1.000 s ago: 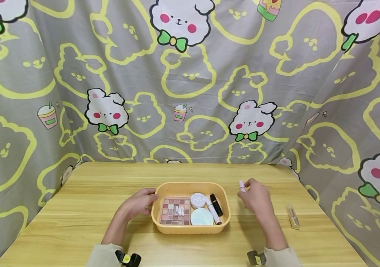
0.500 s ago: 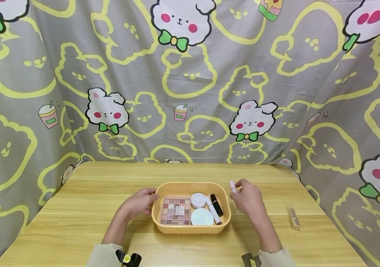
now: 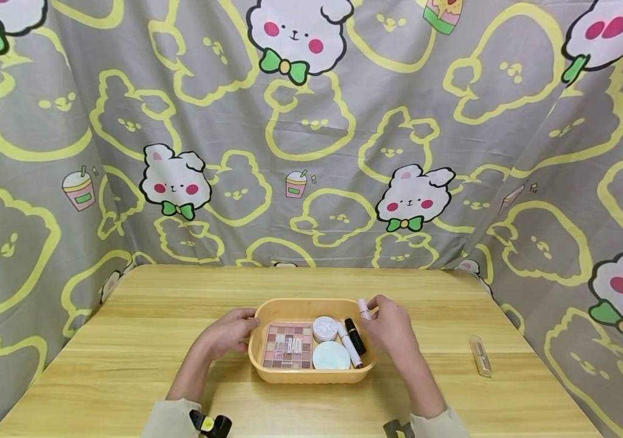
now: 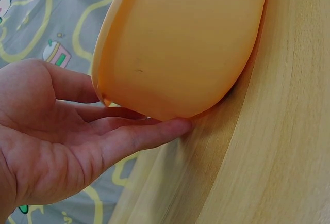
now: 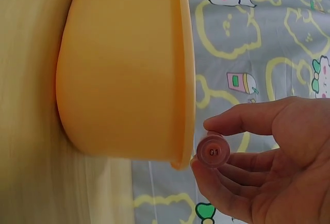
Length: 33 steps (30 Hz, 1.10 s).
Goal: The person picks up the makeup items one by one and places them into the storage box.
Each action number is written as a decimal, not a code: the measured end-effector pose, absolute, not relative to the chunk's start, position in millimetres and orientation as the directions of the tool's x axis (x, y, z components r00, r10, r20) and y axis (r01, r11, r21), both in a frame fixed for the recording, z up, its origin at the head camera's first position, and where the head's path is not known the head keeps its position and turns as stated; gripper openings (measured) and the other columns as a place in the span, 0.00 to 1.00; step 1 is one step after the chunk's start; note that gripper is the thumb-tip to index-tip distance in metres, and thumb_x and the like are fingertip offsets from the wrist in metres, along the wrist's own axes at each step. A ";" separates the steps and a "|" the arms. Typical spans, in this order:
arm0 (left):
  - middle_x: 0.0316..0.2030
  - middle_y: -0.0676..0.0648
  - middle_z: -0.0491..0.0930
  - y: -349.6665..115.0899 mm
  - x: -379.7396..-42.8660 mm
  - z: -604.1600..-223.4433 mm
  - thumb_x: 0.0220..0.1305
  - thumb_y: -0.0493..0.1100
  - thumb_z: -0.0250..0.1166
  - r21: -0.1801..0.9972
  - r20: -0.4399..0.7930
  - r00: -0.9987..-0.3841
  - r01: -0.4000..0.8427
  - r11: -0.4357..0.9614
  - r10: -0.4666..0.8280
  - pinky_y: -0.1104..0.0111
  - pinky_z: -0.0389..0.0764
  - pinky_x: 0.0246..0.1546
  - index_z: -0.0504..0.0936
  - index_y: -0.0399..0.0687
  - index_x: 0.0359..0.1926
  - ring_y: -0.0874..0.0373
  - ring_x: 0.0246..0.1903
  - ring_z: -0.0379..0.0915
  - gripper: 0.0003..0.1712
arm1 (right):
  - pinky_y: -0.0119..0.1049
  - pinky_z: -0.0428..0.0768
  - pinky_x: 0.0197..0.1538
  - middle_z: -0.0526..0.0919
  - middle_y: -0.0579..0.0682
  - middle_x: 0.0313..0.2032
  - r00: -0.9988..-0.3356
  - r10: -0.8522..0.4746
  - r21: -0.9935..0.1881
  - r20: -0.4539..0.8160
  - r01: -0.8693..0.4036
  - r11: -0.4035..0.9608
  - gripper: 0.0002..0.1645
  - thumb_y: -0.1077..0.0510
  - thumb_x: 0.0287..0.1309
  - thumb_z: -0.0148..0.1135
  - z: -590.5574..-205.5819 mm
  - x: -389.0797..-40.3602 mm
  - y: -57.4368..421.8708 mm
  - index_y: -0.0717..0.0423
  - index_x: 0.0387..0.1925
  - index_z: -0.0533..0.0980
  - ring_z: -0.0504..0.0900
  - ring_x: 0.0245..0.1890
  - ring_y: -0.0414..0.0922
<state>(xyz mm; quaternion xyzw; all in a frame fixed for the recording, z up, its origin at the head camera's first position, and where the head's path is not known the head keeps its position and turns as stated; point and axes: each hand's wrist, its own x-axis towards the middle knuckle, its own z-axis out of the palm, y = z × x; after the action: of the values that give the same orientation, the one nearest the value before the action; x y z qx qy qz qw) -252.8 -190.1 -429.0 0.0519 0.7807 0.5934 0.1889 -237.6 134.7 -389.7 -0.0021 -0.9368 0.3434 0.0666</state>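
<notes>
An orange plastic basket (image 3: 311,376) stands on the table. At its left end my left hand (image 3: 228,334) holds the rim, thumb over the edge and fingers along the outer wall (image 4: 175,53). My right hand (image 3: 390,325) pinches a pale pink lip gloss tube (image 3: 364,309) between thumb and fingers, over the basket's right far rim. The tube's round end (image 5: 213,152), marked 01, faces the right wrist camera. Inside the basket lie an eyeshadow palette (image 3: 288,348), a small round white case (image 3: 325,329), a larger round compact (image 3: 331,356), a white tube (image 3: 348,345) and a black tube (image 3: 355,336).
A flat clear package (image 3: 480,357) with a slim item inside lies on the right part of the wooden table (image 3: 180,292). A grey patterned curtain (image 3: 311,152) hangs behind the table and along both sides.
My right hand has moved left with the lip gloss tube, from beside the basket to its right rim. The left hand and the basket have stayed where they were.
</notes>
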 end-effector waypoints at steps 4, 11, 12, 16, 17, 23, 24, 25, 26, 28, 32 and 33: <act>0.61 0.29 0.75 -189.7 -252.9 -428.8 0.78 0.38 0.44 0.947 -0.232 -0.922 -0.141 0.289 0.310 0.52 0.86 0.47 0.61 0.25 0.71 0.40 0.59 0.77 0.28 | 0.35 0.77 0.27 0.83 0.52 0.29 -0.991 0.045 -0.630 0.130 -0.048 0.775 0.15 0.62 0.56 0.68 -390.5 -236.7 128.0 0.63 0.45 0.79 0.78 0.26 0.45; 0.60 0.29 0.75 -189.7 -253.1 -428.9 0.78 0.38 0.44 0.946 -0.237 -0.921 -0.146 0.288 0.309 0.52 0.86 0.47 0.61 0.25 0.71 0.41 0.58 0.77 0.28 | 0.33 0.77 0.25 0.82 0.51 0.28 -0.992 0.031 -0.659 0.124 -0.058 0.750 0.16 0.63 0.53 0.68 -393.0 -235.1 115.3 0.63 0.45 0.79 0.78 0.26 0.44; 0.60 0.29 0.76 -189.7 -253.1 -428.9 0.78 0.38 0.44 0.946 -0.237 -0.921 -0.147 0.287 0.310 0.52 0.86 0.47 0.61 0.25 0.71 0.41 0.58 0.77 0.28 | 0.33 0.77 0.25 0.82 0.50 0.28 -0.992 0.030 -0.660 0.125 -0.061 0.749 0.15 0.63 0.53 0.68 -393.8 -235.0 113.8 0.63 0.44 0.80 0.78 0.26 0.44; 0.60 0.30 0.76 -189.8 -253.2 -428.6 0.78 0.39 0.44 0.946 -0.237 -0.920 -0.147 0.288 0.310 0.52 0.86 0.47 0.61 0.25 0.71 0.41 0.58 0.77 0.28 | 0.33 0.78 0.24 0.81 0.50 0.27 -0.991 0.013 -0.664 0.132 -0.079 0.744 0.13 0.64 0.54 0.69 -396.7 -234.2 107.6 0.63 0.42 0.80 0.78 0.25 0.44; 0.60 0.30 0.76 -189.9 -253.2 -428.5 0.78 0.39 0.44 0.946 -0.238 -0.921 -0.147 0.290 0.309 0.52 0.86 0.47 0.61 0.25 0.71 0.42 0.58 0.77 0.28 | 0.33 0.78 0.25 0.81 0.50 0.27 -0.991 0.007 -0.664 0.136 -0.086 0.742 0.13 0.65 0.53 0.69 -397.2 -233.9 105.9 0.63 0.42 0.80 0.78 0.26 0.44; 0.61 0.30 0.76 -190.2 -252.5 -427.6 0.78 0.39 0.45 0.943 -0.239 -0.923 -0.147 0.299 0.301 0.52 0.86 0.47 0.62 0.25 0.71 0.41 0.58 0.77 0.28 | 0.33 0.77 0.25 0.81 0.50 0.26 -0.986 -0.030 -0.658 0.163 -0.131 0.742 0.12 0.66 0.51 0.70 -400.0 -232.0 95.7 0.63 0.39 0.81 0.77 0.26 0.44; 0.61 0.30 0.75 -190.2 -252.4 -427.5 0.78 0.39 0.45 0.943 -0.239 -0.923 -0.147 0.299 0.301 0.52 0.86 0.47 0.62 0.25 0.71 0.41 0.58 0.77 0.28 | 0.33 0.76 0.25 0.81 0.50 0.26 -0.985 -0.036 -0.656 0.166 -0.138 0.742 0.12 0.66 0.50 0.70 -400.4 -231.6 93.9 0.63 0.39 0.81 0.77 0.25 0.44; 0.61 0.29 0.75 -190.2 -252.4 -427.5 0.78 0.39 0.45 0.943 -0.238 -0.923 -0.146 0.300 0.302 0.52 0.86 0.47 0.62 0.25 0.71 0.41 0.58 0.77 0.28 | 0.33 0.75 0.25 0.80 0.50 0.25 -0.985 -0.041 -0.656 0.170 -0.144 0.741 0.11 0.66 0.50 0.70 -400.5 -231.2 92.1 0.63 0.39 0.81 0.76 0.25 0.44; 0.61 0.29 0.75 -190.3 -252.3 -427.4 0.78 0.39 0.45 0.943 -0.238 -0.923 -0.145 0.300 0.302 0.52 0.86 0.47 0.62 0.25 0.71 0.41 0.59 0.77 0.28 | 0.33 0.75 0.25 0.80 0.49 0.25 -0.984 -0.046 -0.656 0.170 -0.149 0.740 0.11 0.66 0.51 0.70 -400.8 -230.7 90.2 0.63 0.38 0.81 0.76 0.25 0.44; 0.61 0.29 0.75 -190.3 -252.4 -427.5 0.78 0.39 0.45 0.943 -0.236 -0.923 -0.143 0.299 0.304 0.52 0.86 0.46 0.62 0.25 0.71 0.40 0.59 0.77 0.28 | 0.33 0.74 0.25 0.79 0.49 0.25 -0.982 -0.057 -0.652 0.179 -0.161 0.741 0.11 0.66 0.50 0.71 -401.4 -229.9 86.6 0.62 0.37 0.80 0.75 0.25 0.43; 0.61 0.28 0.75 -190.0 -252.8 -427.8 0.78 0.39 0.45 0.944 -0.236 -0.926 -0.145 0.298 0.296 0.52 0.86 0.46 0.62 0.25 0.71 0.40 0.59 0.76 0.28 | 0.33 0.75 0.27 0.79 0.49 0.25 -0.975 -0.069 -0.629 0.212 -0.190 0.754 0.10 0.67 0.48 0.73 -403.5 -229.1 80.8 0.62 0.34 0.80 0.75 0.26 0.43; 0.61 0.29 0.75 -189.9 -252.9 -427.9 0.78 0.39 0.45 0.943 -0.236 -0.927 -0.147 0.298 0.291 0.52 0.86 0.46 0.62 0.26 0.71 0.40 0.59 0.76 0.28 | 0.34 0.75 0.27 0.80 0.49 0.25 -0.973 -0.071 -0.625 0.218 -0.195 0.756 0.10 0.67 0.47 0.73 -404.3 -229.1 79.8 0.62 0.33 0.80 0.76 0.26 0.43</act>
<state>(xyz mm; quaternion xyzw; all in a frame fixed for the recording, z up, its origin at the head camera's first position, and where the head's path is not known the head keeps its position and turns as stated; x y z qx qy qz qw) -252.9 -189.9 -427.9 0.0460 0.7838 0.5909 0.1854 -229.1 79.8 -404.3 0.0715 -0.9326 0.3421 0.0905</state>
